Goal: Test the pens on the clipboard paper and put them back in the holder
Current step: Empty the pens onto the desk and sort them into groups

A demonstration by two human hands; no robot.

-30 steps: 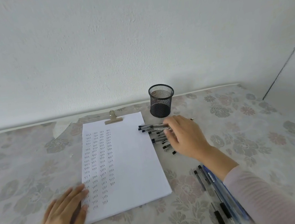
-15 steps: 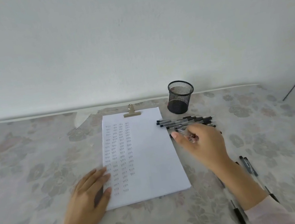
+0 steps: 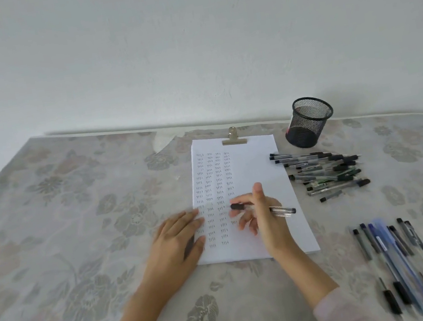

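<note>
Looks like a home study corner, not certain. Shows a worktop (image 3: 161, 140) under a floral-patterned cloth (image 3: 78, 238), set against a bare white wall (image 3: 184, 38) beyond the left hand (image 3: 173, 239) and right hand (image 3: 259, 216). Has desk stationery: clipboard paper (image 3: 250, 165) with rows of pen marks beneath the hands, black mesh holder (image 3: 308, 127) beyond and right of them, heap of pens (image 3: 327, 171) right of the paper, row of pens (image 3: 397, 255) right of the right forearm.

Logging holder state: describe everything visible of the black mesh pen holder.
The black mesh pen holder is a round, metal-looking cup with a solid rim. It stands upright on the floral tablecloth near the wall, right of the clipboard paper, behind the loose pen pile. No pens stick out; something reddish shows through its lower left. It stands clear of the pile.
</note>
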